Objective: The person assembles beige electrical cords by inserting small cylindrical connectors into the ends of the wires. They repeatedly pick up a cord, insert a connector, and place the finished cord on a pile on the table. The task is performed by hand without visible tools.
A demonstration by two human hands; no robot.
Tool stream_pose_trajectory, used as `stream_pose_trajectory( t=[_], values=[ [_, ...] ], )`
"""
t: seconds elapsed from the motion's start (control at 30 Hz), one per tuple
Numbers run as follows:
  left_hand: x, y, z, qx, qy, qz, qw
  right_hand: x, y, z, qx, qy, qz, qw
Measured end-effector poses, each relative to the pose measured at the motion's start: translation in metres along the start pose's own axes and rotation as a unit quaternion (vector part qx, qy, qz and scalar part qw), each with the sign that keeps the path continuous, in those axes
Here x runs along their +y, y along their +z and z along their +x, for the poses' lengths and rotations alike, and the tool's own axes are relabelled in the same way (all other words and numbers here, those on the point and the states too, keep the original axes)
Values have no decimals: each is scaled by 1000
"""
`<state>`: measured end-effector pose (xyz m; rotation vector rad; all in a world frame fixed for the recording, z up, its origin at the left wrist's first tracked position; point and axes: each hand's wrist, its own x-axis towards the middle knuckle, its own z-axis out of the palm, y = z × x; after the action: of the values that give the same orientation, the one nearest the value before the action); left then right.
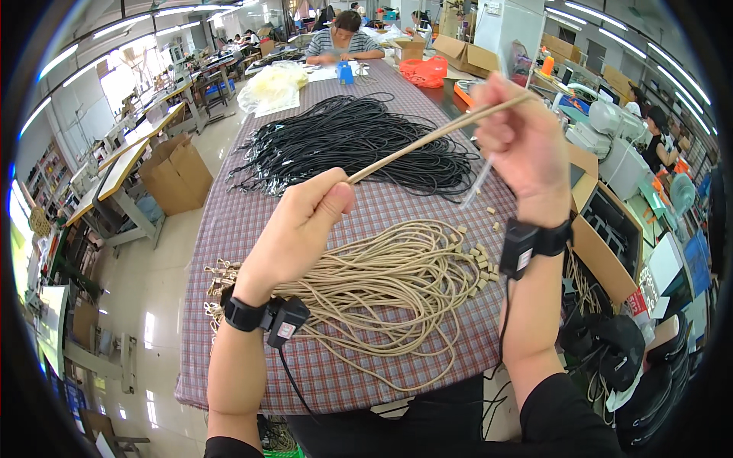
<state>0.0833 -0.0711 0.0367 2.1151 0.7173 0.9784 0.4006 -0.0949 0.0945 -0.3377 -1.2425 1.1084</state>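
A tan cord (431,137) is stretched taut and slanting between my two raised hands. My left hand (311,217) is closed on its lower end, thumb pressed over the fingers. My right hand (527,141), blurred by motion, is closed at the upper end. A clear thin strip or tube (479,183) runs past the right fingers; whether they grip it I cannot tell. Below lies a pile of tan cords (382,282), with metal clasps (221,267) at the left and small tan end pieces (479,263) at the right.
A heap of black cords (359,141) lies farther up the checked-cloth table (374,374). Across it a co-worker (345,42) sits beside a blue device (345,72). A red plastic bag (422,71) and an open cardboard box (469,55) are at the back right.
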Motion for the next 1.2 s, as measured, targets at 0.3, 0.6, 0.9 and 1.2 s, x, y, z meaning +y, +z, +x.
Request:
stream_pose_trajectory(
  t=[0.3,0.6,0.9,1.2],
  values=[
    [-43,-30,9,-60,-44,-4,997,-85,-110,-37,217,-91,95,967],
    [-40,-36,0,-67,-115,-59,989,-65,-84,-18,457,-97,98,878],
    [-36,-29,2,-119,-79,-109,984,-66,-156,-37,325,-65,151,931],
    [-22,-21,6,-110,-85,-19,990,-67,-163,-42,313,-65,163,934]
  ],
)
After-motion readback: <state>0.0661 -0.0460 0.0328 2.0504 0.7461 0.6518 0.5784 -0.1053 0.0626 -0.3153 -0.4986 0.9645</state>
